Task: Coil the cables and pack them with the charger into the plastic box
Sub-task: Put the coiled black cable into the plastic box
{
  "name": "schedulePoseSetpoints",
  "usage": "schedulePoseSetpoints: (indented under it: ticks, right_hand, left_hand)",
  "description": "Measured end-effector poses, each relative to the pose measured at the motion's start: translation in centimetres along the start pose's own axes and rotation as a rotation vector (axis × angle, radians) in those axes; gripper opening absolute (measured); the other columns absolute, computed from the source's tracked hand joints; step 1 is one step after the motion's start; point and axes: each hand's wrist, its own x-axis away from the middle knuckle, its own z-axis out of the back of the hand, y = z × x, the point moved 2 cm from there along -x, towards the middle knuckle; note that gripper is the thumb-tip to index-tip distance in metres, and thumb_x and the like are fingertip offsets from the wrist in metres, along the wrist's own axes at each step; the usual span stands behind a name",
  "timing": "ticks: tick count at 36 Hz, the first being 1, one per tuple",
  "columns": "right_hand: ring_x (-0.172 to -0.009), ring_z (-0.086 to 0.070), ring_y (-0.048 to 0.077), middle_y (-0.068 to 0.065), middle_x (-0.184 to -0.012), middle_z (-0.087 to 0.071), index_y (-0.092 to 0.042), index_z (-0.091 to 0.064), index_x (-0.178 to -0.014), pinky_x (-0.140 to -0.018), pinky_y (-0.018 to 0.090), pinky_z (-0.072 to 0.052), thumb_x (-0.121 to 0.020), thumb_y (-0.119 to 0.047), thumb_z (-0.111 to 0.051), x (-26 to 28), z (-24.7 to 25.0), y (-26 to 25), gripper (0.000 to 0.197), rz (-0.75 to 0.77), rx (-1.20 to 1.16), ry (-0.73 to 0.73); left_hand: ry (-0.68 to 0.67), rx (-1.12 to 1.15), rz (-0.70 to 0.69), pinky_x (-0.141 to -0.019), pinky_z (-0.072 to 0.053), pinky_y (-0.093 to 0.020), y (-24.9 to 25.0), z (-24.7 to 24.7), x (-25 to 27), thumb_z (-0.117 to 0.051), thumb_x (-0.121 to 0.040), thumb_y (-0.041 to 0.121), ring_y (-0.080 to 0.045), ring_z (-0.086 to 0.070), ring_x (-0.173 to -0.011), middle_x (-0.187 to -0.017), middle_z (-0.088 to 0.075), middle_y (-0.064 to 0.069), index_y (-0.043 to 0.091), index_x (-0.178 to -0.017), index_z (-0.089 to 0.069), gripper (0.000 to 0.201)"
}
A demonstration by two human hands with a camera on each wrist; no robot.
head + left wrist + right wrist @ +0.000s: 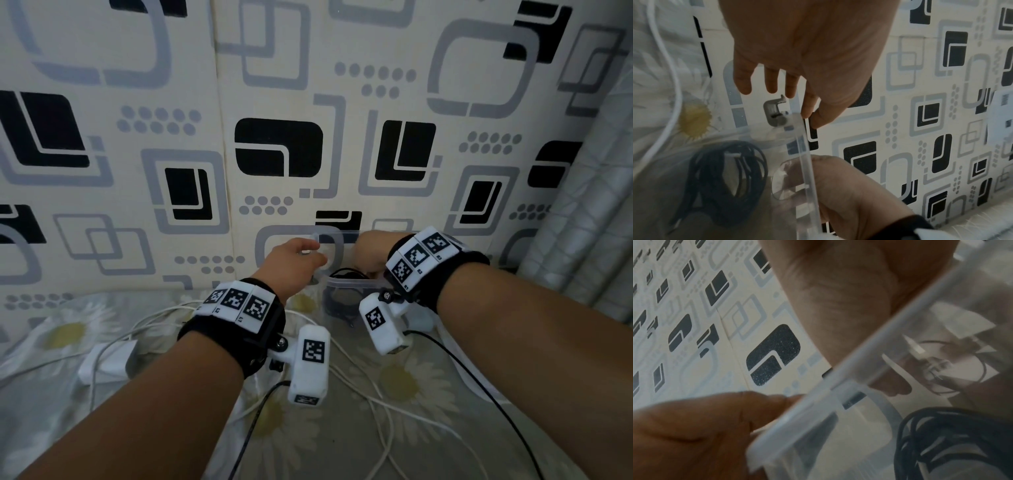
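A clear plastic box stands on the bed by the wall, and its clear lid is raised upright over the far side. A coiled black cable lies inside the box, seen through the plastic in the left wrist view as the black coil. My left hand pinches the lid's left edge between thumb and fingers. My right hand grips the lid's right part, fingers behind the plastic. A white charger lies on the bed at left, with loose white cables running across.
The patterned wall panel rises right behind the box. The flowered bedsheet carries tangled white cables in front. Thin black leads trail from the wrist cameras. A quilted surface borders the right side.
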Motion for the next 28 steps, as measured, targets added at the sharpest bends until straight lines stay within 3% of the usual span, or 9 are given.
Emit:
schedulePoseSetpoints:
  ticks: [2, 5, 8, 12, 15, 21, 23, 25, 28]
  right_hand:
    - [-0.076, -0.051, 0.025, 0.004, -0.066, -0.045, -0.003, -0.056, -0.081, -0.076, 0.029, -0.048, -0.098, -0.013, -0.047, 0.4, 0.4, 0.3, 0.021, 0.039, 0.133, -0.058]
    - [-0.091, -0.063, 0.03, 0.011, -0.092, -0.065, -0.003, -0.065, -0.103, -0.09, 0.038, -0.053, -0.092, -0.019, -0.056, 0.7, 0.7, 0.6, 0.021, 0.054, 0.177, -0.098]
    - [-0.098, -0.066, 0.03, 0.01, -0.104, -0.071, -0.004, -0.069, -0.106, -0.088, 0.037, -0.054, -0.09, -0.025, -0.059, -0.8, 0.4, 1.3, 0.028, 0.097, 0.289, -0.062]
    - [-0.102, -0.065, 0.028, 0.008, -0.108, -0.07, -0.005, -0.069, -0.107, -0.085, 0.033, -0.053, -0.091, -0.032, -0.059, -1.2, -0.1, 1.9, 0.033, 0.029, 0.125, 0.029]
    - [-0.105, -0.063, 0.028, 0.008, -0.111, -0.068, -0.005, -0.068, -0.109, -0.088, 0.033, -0.052, -0.092, -0.036, -0.057, -1.2, -0.4, 1.8, 0.037, 0.077, 0.1, 0.09]
    - [-0.11, -0.061, 0.025, 0.005, -0.12, -0.065, -0.008, -0.068, -0.111, -0.087, 0.028, -0.051, -0.093, -0.036, -0.054, -1.7, -0.2, 1.9, 0.036, 0.133, 0.192, 0.136]
    - [-0.111, -0.06, 0.024, 0.006, -0.123, -0.063, -0.007, -0.066, -0.116, -0.078, 0.023, -0.046, -0.094, -0.033, -0.054, -1.8, -0.1, 1.7, 0.036, 0.17, 0.277, 0.156]
    - [-0.112, -0.06, 0.024, 0.006, -0.125, -0.062, -0.007, -0.065, -0.119, -0.074, 0.023, -0.044, -0.095, -0.03, -0.054, -2.0, -0.1, 1.4, 0.035, 0.163, 0.348, 0.152]
    - [-0.109, -0.061, 0.025, 0.008, -0.123, -0.062, -0.005, -0.063, -0.12, -0.077, 0.025, -0.046, -0.094, -0.025, -0.056, -2.0, 0.0, 0.9, 0.033, 0.131, 0.342, 0.154]
  left_hand:
    - [0.003, -0.002, 0.001, -0.04, -0.035, -0.005, 0.0, 0.1, 0.0, -0.058, -0.093, 0.022, -0.004, -0.05, -0.063, -0.111, -0.058, -0.007, 0.02, -0.128, -0.059, 0.036]
    - [0.004, -0.006, -0.005, -0.039, -0.036, -0.004, 0.1, 0.0, 0.0, -0.058, -0.093, 0.021, -0.004, -0.05, -0.062, -0.102, -0.056, -0.005, 0.019, -0.128, -0.059, 0.035]
    - [0.006, -0.005, -0.006, -0.04, -0.036, -0.004, 0.1, 0.0, 0.1, -0.059, -0.093, 0.021, -0.005, -0.051, -0.062, -0.102, -0.057, -0.005, 0.019, -0.127, -0.059, 0.035]
    - [0.005, 0.007, -0.004, -0.039, -0.036, -0.005, 0.2, 0.0, 0.2, -0.058, -0.093, 0.021, -0.004, -0.052, -0.064, -0.106, -0.056, -0.005, 0.018, -0.128, -0.059, 0.035]
    - [0.003, 0.006, -0.011, -0.04, -0.037, -0.004, 0.4, 0.0, 0.3, -0.058, -0.093, 0.02, -0.004, -0.052, -0.066, -0.109, -0.054, -0.003, 0.017, -0.129, -0.058, 0.036]
    - [0.001, -0.012, -0.007, -0.042, -0.038, -0.006, 0.7, -0.1, 0.6, -0.057, -0.094, 0.022, -0.003, -0.054, -0.065, -0.111, -0.056, -0.003, 0.019, -0.13, -0.057, 0.036]
    - [0.002, -0.019, -0.005, -0.044, -0.039, -0.008, 0.8, 0.0, 0.7, -0.057, -0.094, 0.023, -0.003, -0.054, -0.064, -0.112, -0.056, -0.002, 0.02, -0.13, -0.057, 0.037]
    - [0.005, -0.02, -0.008, -0.042, -0.039, -0.007, 0.9, 0.0, 0.7, -0.057, -0.094, 0.022, -0.003, -0.053, -0.064, -0.111, -0.055, -0.002, 0.019, -0.13, -0.057, 0.036]
    - [0.007, -0.014, -0.007, -0.039, -0.036, -0.004, 0.9, 0.1, 0.8, -0.057, -0.094, 0.021, -0.003, -0.054, -0.063, -0.108, -0.055, -0.001, 0.018, -0.13, -0.057, 0.036]
